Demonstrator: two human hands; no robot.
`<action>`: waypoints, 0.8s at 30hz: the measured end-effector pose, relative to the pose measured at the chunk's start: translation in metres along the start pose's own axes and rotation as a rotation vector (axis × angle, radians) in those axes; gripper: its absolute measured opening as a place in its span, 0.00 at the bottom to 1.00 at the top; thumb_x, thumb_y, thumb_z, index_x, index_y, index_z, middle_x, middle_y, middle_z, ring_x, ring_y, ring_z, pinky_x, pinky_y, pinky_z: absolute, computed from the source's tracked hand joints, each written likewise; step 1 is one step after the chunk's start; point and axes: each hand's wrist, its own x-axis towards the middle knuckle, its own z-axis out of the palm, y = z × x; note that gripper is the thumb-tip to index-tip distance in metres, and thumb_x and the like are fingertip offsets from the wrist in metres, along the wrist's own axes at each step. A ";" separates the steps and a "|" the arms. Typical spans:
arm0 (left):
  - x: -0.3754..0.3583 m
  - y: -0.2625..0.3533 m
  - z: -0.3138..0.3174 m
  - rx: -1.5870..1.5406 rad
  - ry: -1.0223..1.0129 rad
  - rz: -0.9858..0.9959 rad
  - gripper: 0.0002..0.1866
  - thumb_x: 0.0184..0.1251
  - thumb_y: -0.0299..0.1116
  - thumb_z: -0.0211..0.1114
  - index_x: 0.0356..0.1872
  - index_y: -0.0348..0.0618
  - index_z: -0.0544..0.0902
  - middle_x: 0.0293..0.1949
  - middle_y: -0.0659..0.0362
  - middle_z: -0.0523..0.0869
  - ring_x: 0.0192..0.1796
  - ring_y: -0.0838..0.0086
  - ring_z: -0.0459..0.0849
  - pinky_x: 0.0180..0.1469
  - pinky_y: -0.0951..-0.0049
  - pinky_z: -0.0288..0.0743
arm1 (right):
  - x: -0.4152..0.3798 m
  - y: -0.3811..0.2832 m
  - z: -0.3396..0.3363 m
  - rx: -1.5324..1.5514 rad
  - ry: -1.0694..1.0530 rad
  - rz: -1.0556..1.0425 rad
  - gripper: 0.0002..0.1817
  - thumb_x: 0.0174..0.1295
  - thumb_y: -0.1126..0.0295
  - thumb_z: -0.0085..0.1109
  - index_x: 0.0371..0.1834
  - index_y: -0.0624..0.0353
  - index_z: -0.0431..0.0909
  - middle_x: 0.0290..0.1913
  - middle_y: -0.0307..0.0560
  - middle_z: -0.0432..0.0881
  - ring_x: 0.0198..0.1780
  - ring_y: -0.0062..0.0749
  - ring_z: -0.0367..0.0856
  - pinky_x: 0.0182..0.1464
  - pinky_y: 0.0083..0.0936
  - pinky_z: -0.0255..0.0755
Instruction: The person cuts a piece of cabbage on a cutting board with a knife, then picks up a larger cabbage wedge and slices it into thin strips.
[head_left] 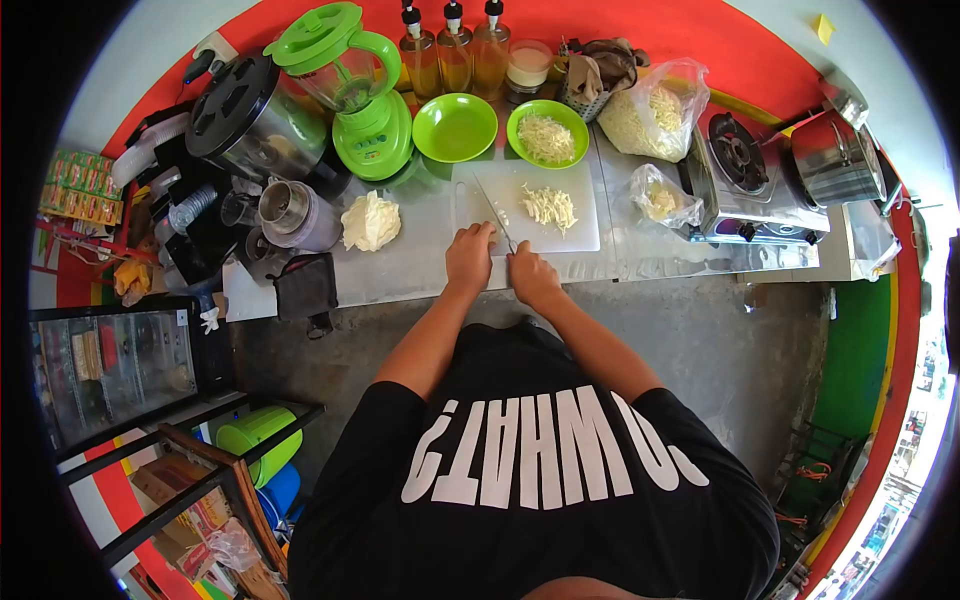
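Note:
A white cutting board (578,234) lies on the metal counter, bearing a heap of pale shredded pieces (549,207). My right hand (533,274) is closed round the handle of a knife (495,212), whose blade points up and left over the board. My left hand (470,255) rests at the board's near left edge, beside the blade, with fingers curled; anything in them is hidden. Behind the board, a green plate (582,152) holds more shreds. To its left stands an empty green bowl (455,128). A whitish crumpled lump (371,221) lies left of the board.
A green blender (373,135), a large black-lidded container (245,110) and a metal-topped jar (300,215) stand left. Three pump bottles (455,60) line the back. On the right are shred-filled bags (655,115), a stove (745,190) and a steel pot (838,160).

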 end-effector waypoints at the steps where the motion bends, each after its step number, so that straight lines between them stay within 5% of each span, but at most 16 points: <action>1: 0.001 -0.002 0.001 -0.001 0.003 0.001 0.13 0.61 0.26 0.71 0.46 0.48 0.84 0.44 0.57 0.87 0.49 0.55 0.86 0.49 0.55 0.81 | 0.001 0.001 0.004 0.029 -0.009 0.027 0.20 0.80 0.56 0.49 0.52 0.66 0.69 0.48 0.71 0.86 0.53 0.68 0.86 0.56 0.56 0.78; 24: -0.004 -0.006 0.010 0.010 0.043 -0.028 0.08 0.64 0.28 0.69 0.44 0.46 0.87 0.45 0.59 0.89 0.52 0.57 0.85 0.50 0.57 0.82 | 0.000 -0.004 0.004 0.054 -0.040 0.053 0.20 0.80 0.55 0.48 0.53 0.66 0.69 0.51 0.71 0.86 0.56 0.68 0.85 0.59 0.56 0.76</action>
